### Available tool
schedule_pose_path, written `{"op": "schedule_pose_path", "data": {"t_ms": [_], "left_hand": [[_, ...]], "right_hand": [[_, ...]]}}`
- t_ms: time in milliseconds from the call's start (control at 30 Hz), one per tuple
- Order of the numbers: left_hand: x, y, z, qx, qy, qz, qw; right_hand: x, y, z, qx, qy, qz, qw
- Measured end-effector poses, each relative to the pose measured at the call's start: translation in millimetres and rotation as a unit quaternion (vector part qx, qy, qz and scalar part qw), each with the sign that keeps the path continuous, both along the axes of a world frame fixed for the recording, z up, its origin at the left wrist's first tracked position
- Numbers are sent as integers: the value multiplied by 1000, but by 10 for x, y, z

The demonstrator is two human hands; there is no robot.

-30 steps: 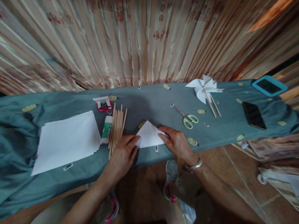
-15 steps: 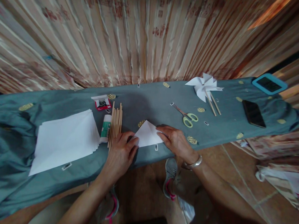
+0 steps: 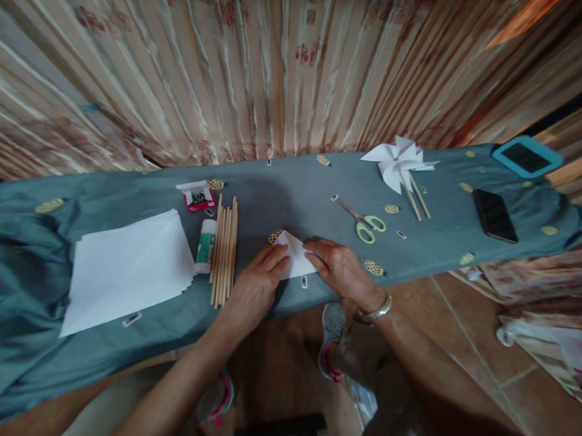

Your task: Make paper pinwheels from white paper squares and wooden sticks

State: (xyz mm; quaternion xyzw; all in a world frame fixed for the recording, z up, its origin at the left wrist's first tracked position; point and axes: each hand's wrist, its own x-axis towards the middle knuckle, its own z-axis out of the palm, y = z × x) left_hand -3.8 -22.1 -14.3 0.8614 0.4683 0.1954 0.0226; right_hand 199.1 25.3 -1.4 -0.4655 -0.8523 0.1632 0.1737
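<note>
The room is dim, with most of the visible light seeping through the pleated curtain (image 3: 261, 65) in pale vertical streaks and one orange strip at the upper right, while the floor (image 3: 442, 332) below sinks into brownish gloom, darkest toward the lower right. A broad, soft-edged shadow lies across the middle of the bench (image 3: 317, 180) just beyond the folded paper (image 3: 297, 261), the paper stack (image 3: 130, 267) reads brightest with little surface detail, and the bangle (image 3: 378, 309) carries a small glint. Fine texture is smeared throughout, and wide-angle stretching splays the curtain folds outward toward the edges.
</note>
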Motion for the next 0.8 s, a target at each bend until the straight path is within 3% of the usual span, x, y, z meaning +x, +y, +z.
{"op": "schedule_pose_path", "data": {"t_ms": [100, 233, 800], "left_hand": [[199, -89, -74, -23, 14, -20, 999], [378, -188, -97, -44, 29, -2, 999], [368, -220, -77, -80, 77, 20, 994]], "right_hand": [[-1, 1, 7, -3, -1, 0, 1000], [6, 11, -4, -2, 12, 12, 1000], [2, 11, 15, -31, 14, -6, 999]]}}
